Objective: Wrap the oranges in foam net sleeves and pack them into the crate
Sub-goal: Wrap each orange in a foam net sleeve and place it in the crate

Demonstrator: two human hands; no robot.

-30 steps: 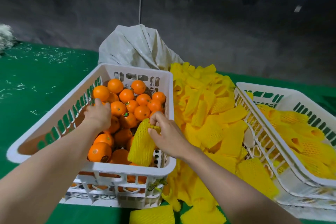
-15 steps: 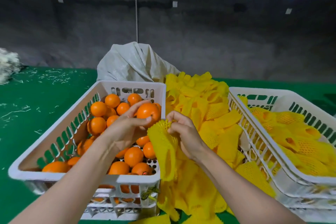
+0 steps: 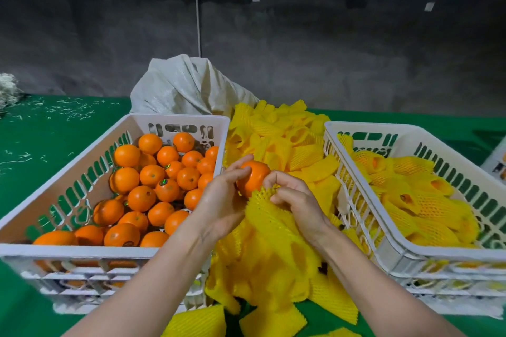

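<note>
We hold the orange (image 3: 253, 176) in the left hand (image 3: 219, 200), fingers and thumb curled round it, above the gap between the two crates. The right hand (image 3: 295, 197) pinches the rim of a sleeve (image 3: 262, 213), which touches the orange's near side. We judge this grip spreads the mouth so the fruit can enter. Both forearms reach in from the near edge and meet over the sleeve pile (image 3: 290, 142). The left palm faces right and the right wrist bends inward. Bare oranges (image 3: 147, 175) fill the left crate (image 3: 82, 250). Wrapped ones (image 3: 427, 200) lie in the right crate (image 3: 383, 127), the likely destination.
</note>
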